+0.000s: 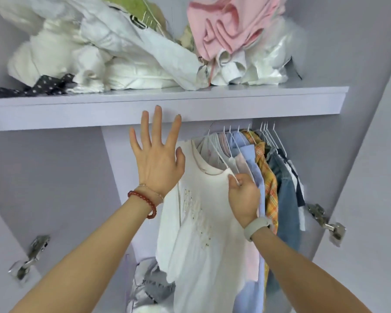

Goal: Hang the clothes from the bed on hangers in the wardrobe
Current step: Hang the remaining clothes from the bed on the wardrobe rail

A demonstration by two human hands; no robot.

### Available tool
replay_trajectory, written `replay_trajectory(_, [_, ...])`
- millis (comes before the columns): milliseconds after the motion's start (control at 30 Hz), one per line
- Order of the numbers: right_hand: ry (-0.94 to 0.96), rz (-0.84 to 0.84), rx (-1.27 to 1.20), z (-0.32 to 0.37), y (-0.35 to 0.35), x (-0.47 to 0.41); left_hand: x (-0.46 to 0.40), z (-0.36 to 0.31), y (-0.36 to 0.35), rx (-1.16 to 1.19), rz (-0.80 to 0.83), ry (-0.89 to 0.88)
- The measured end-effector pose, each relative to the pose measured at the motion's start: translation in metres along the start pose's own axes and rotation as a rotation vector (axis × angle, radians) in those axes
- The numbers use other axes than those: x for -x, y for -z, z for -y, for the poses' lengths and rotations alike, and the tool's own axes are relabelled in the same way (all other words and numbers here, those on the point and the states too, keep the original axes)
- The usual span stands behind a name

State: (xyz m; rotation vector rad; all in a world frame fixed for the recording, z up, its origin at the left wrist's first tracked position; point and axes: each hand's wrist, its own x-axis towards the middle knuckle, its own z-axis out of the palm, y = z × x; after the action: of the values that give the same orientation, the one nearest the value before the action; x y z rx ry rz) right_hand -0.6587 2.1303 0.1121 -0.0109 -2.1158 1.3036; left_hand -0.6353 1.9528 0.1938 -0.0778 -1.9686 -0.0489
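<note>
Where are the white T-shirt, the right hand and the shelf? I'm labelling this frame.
white T-shirt (199, 218): head view, chest panel.
right hand (243, 195): head view, back of hand.
shelf (212, 105): head view, front edge.

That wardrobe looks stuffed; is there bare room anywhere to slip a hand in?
Yes: the gap left of the white top, where the open left hand reaches. Right of it, hung clothes pack the rail. The shelf is heaped; only its front strip is bare.

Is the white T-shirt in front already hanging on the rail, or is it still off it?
Cannot tell. The white T-shirt is on a hanger, and the right hand pinches its shoulder, but the shelf hides the hook.
</note>
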Motion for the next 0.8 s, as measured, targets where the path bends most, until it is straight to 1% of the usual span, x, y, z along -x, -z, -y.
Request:
replay_trajectory(133, [-0.014, -0.049, -0.037, -0.002, -0.020, -0.040, -0.015, -0.002, -0.021, -0.085, 0.095, 0.071])
replay_trajectory(200, [-0.025, -0.029, -0.001, -0.003, -0.029, -0.055, -0.012, 0.000, -0.027, -0.157, 0.113, 0.072])
replay_trajectory(267, [-0.091, 0.001, 0.045, -0.005, -0.038, -0.066, -0.011, 0.001, -0.028, -0.208, 0.118, 0.071])
replay_trajectory(400, [-0.156, 0.035, 0.043, -0.022, -0.062, -0.069, -0.012, 0.002, -0.031, -0.226, 0.124, 0.081])
replay_trajectory(500, [-0.214, 0.052, -0.016, -0.029, -0.068, -0.065, -0.011, 0.001, -0.034, -0.223, 0.133, 0.094])
replay_trajectory(567, [-0.210, 0.082, -0.052, -0.030, -0.070, -0.068, -0.012, -0.001, -0.035, -0.210, 0.140, 0.102])
replay_trajectory(633, [-0.139, 0.155, -0.072, -0.035, -0.069, -0.068, -0.011, -0.004, -0.035, -0.174, 0.143, 0.128])
replay_trajectory(700, [-0.013, 0.231, -0.064, -0.040, -0.060, -0.059, -0.003, -0.010, -0.036, -0.102, 0.135, 0.168])
replay_trajectory(733, [0.074, 0.232, -0.039, -0.044, -0.052, -0.052, 0.005, -0.013, -0.037, -0.059, 0.138, 0.181])
replay_trajectory(800, [0.238, 0.174, 0.053, -0.049, -0.031, -0.037, 0.027, -0.021, -0.043, 0.019, 0.162, 0.197])
